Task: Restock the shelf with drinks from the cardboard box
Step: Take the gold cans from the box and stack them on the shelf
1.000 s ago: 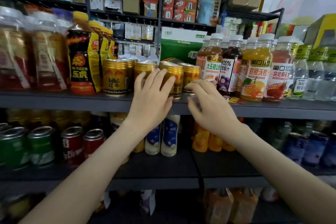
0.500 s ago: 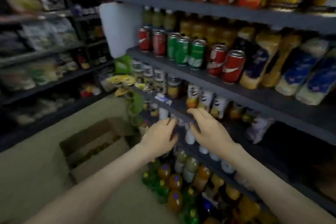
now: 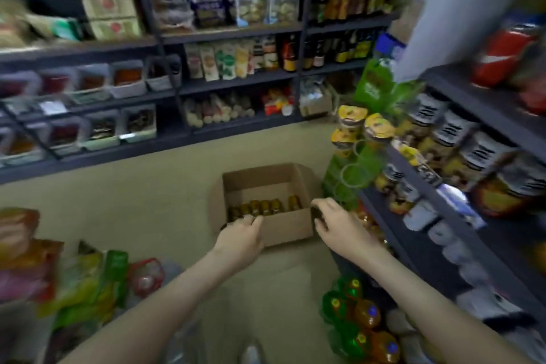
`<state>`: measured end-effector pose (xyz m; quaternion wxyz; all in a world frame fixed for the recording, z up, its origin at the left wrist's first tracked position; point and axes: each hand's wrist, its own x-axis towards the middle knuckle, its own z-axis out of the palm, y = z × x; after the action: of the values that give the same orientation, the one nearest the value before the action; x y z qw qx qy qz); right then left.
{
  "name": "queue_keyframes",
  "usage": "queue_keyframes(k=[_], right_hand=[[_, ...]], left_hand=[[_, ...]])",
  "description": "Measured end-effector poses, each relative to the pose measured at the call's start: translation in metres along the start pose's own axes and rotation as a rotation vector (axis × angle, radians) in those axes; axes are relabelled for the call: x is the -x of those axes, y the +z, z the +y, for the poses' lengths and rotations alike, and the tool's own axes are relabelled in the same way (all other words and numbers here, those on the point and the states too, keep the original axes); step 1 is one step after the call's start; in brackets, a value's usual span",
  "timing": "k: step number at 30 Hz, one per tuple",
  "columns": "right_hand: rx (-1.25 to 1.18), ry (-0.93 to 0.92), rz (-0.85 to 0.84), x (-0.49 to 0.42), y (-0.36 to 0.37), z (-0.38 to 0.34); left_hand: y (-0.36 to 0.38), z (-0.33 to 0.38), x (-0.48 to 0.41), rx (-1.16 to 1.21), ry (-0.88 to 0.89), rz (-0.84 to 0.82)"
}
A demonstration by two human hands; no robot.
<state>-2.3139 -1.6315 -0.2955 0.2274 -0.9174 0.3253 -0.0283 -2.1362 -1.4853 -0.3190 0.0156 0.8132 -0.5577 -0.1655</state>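
One box point(image 3: 286, 227) in the lower centre holds about six blurred cans point(image 3: 260, 207), one left hand point(image 3: 240, 235) and one right hand point(image 3: 336, 223) show at its near edge, and three yellow-lidded cups point(image 3: 353, 112) sit centre right.

Both bare forearms point(image 3: 177, 289) reach forward and down, backs of the hands up. The left hand point(image 3: 240, 235) has its fingers loosely curled, nothing in them. The right hand point(image 3: 339, 224) is just to its right, fingers and thumb hooked (too blurred to tell if they grip anything).
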Motion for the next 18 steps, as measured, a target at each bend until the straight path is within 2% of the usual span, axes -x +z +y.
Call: queue_keyframes(k=[7, 14, 18], right_hand=[[-0.056, 0.091, -0.165, -0.129, 0.044, -0.005], [-0.020, 0.149, -0.316, -0.238, 0.081, 0.051], [0.023, 0.133, -0.427, -0.318, 0.112, 0.088]], left_hand=[[-0.020, -0.094, -0.094, 0.006, -0.041, -0.048], [0.008, -0.128, -0.201, 0.084, -0.124, -0.185], [0.038, -0.156, -0.263, 0.085, -0.232, -0.304]])
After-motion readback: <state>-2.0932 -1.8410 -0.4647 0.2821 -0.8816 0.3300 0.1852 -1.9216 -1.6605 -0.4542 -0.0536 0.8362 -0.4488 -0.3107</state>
